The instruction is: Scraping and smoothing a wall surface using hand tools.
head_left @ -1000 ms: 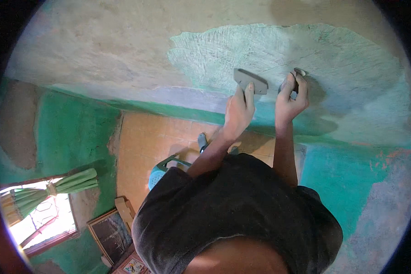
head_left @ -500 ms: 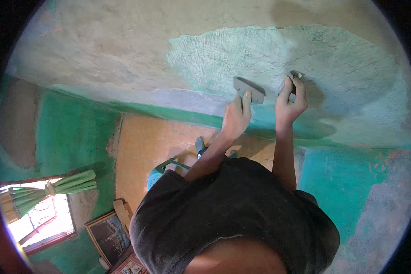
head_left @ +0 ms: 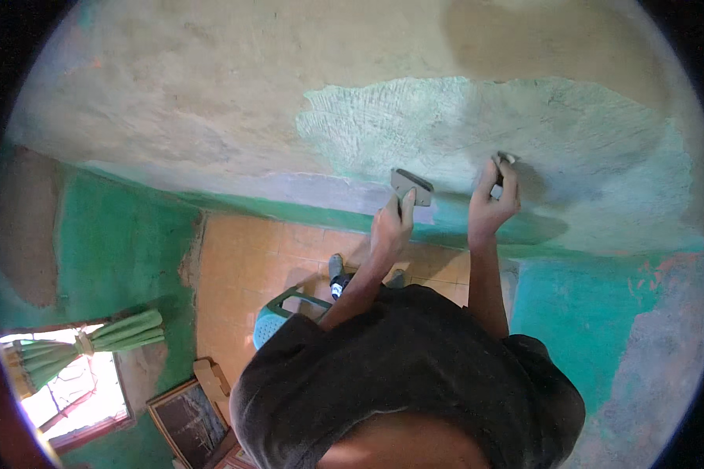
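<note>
My left hand [head_left: 389, 228] pinches a grey flat scraper plate [head_left: 411, 190] with small holes, thumb on its near face, just off the wall. To its right, my right hand [head_left: 494, 205] is closed round a small dark tool [head_left: 503, 159] with a pale smear at its tip. Most of that tool hides behind the fingers, so its exact kind is unclear. It is at the wall or very close to it. Before both hands lies a pale green, ridged patch [head_left: 391, 117] on the beige plaster wall [head_left: 211, 86].
A teal plastic stool [head_left: 269, 324] stands on the orange tiled floor [head_left: 238, 254] to my left. Framed pictures [head_left: 186, 422] lean by the left wall, below a window with a tied green curtain [head_left: 125, 332]. Rough green and grey wall [head_left: 579, 313] is at the right.
Both hands have come lower in the picture, the left also slightly leftward with the scraper plate. The view has shifted, so the wall patch sits lower too. Both grips remain.
</note>
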`<control>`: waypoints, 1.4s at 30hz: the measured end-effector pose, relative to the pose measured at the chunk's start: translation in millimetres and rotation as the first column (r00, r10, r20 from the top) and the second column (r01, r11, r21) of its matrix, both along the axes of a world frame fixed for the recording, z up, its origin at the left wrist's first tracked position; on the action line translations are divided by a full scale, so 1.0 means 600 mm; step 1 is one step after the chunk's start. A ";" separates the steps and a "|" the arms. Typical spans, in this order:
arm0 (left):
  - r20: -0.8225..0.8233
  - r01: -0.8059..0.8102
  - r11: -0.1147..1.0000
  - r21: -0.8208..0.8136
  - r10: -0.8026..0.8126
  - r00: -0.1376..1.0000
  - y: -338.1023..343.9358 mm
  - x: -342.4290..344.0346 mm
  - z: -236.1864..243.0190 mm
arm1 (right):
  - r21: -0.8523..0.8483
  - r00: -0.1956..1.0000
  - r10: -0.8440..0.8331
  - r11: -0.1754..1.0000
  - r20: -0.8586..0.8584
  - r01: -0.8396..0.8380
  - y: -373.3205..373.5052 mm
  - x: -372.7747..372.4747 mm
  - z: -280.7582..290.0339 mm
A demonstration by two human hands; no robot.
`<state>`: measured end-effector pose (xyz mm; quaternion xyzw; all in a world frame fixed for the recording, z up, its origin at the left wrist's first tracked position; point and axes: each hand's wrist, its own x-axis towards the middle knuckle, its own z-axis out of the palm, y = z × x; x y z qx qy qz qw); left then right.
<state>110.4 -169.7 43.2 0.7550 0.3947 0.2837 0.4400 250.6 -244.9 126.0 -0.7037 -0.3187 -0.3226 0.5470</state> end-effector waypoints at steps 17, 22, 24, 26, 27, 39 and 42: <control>0.327 -0.086 0.996 -0.022 0.088 0.941 0.161 -0.111 0.048 | 0.122 0.997 0.072 0.990 -0.021 -0.069 0.132 -0.097 0.064; 0.368 -0.038 0.994 -0.100 0.072 0.927 0.187 -0.125 0.057 | 0.093 0.997 0.063 0.994 -0.045 -0.059 0.142 -0.110 -0.005; 0.333 -0.013 0.993 -0.115 0.051 0.942 0.201 -0.134 0.052 | -0.036 0.996 0.021 0.999 0.088 -0.018 0.150 -0.130 -0.031; 0.298 0.011 0.991 -0.131 0.029 0.954 0.216 -0.145 0.044 | -0.041 0.998 0.024 0.999 0.053 -0.022 0.152 -0.143 -0.052; 0.291 0.014 0.993 -0.114 0.020 0.957 0.222 -0.150 0.042 | -0.045 0.999 0.033 0.998 0.020 -0.032 0.155 -0.149 -0.048; 0.250 -0.120 0.991 -0.053 0.129 0.960 0.278 -0.214 0.015 | 0.074 0.981 -0.105 0.993 0.161 0.094 0.196 -0.144 -0.038; 0.313 -0.121 0.985 -0.125 0.155 0.937 0.287 -0.204 0.002 | -0.023 0.985 -0.020 0.999 0.170 0.024 0.197 -0.164 -0.147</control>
